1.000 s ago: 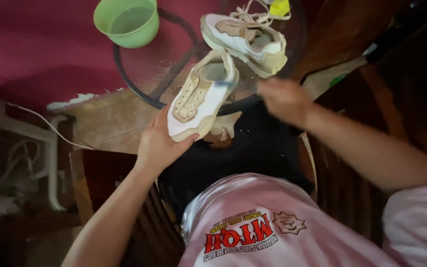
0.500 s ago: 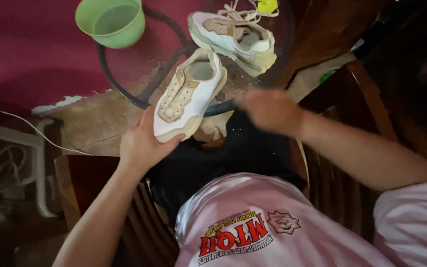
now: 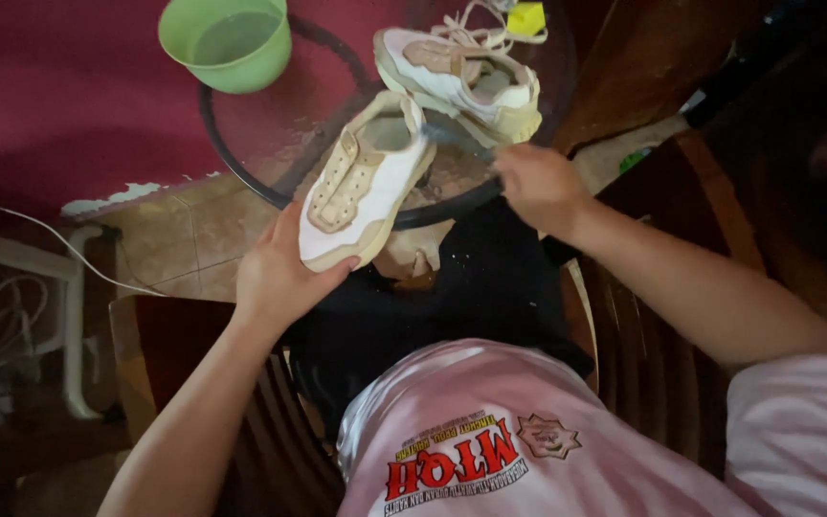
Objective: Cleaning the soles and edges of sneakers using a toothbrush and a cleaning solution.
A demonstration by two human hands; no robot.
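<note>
Shoe in hand: white and tan sneaker (image 3: 361,187) is being held toe toward the person, its heel reaching over the round glass table (image 3: 270,144).
Left hand (image 3: 275,278): is cupping the toe of that sneaker from beneath, fingers wrapped around it.
Right hand (image 3: 538,187): is gripping a thin brush (image 3: 457,141), fingers closed on it, its tip lying against the sneaker's heel side.
Second sneaker (image 3: 461,81): is lying on the table, just behind the held one.
Green bowl (image 3: 227,43): is sitting at the table's far left edge, water inside.
</note>
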